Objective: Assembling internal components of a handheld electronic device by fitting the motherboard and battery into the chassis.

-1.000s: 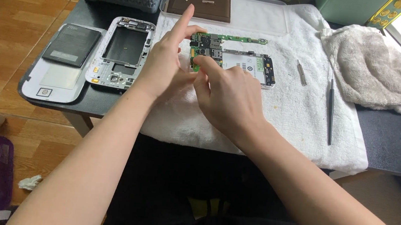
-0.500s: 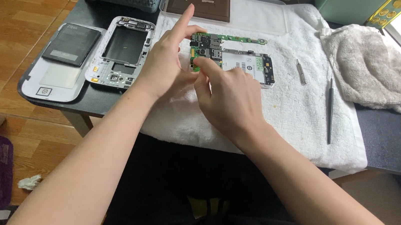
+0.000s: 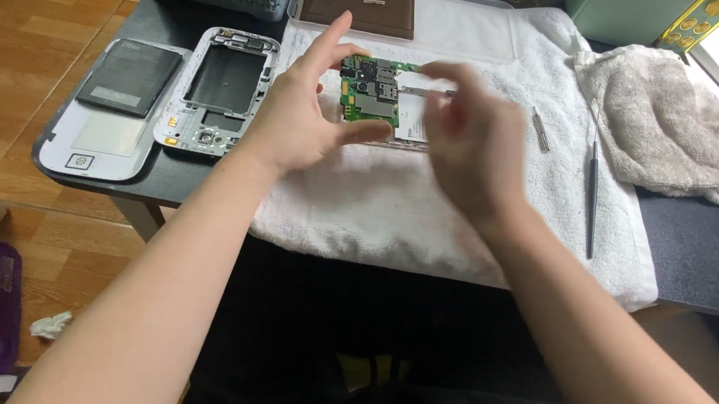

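An opened phone with a green circuit board (image 3: pixel 373 92) lies on a white towel (image 3: pixel 395 206). My left hand (image 3: pixel 302 114) grips its left edge, thumb pressed along the near side and index finger pointing up. My right hand (image 3: pixel 467 142) hovers just right of the board, lifted off it and blurred, fingers loosely curled. Whether it holds a small part is hidden by the blur.
Left of the towel lie a silver phone frame (image 3: pixel 221 87), a dark battery (image 3: pixel 128 76) and a white back cover (image 3: pixel 96 140). A thin long tool (image 3: pixel 592 192) and a short tool (image 3: pixel 541 131) rest at right, near a grey cloth (image 3: pixel 675 121). A brown tray (image 3: pixel 360 2) sits behind.
My right hand has lifted off the circuit board and swung to the right. The left hand stays on the phone's edge.
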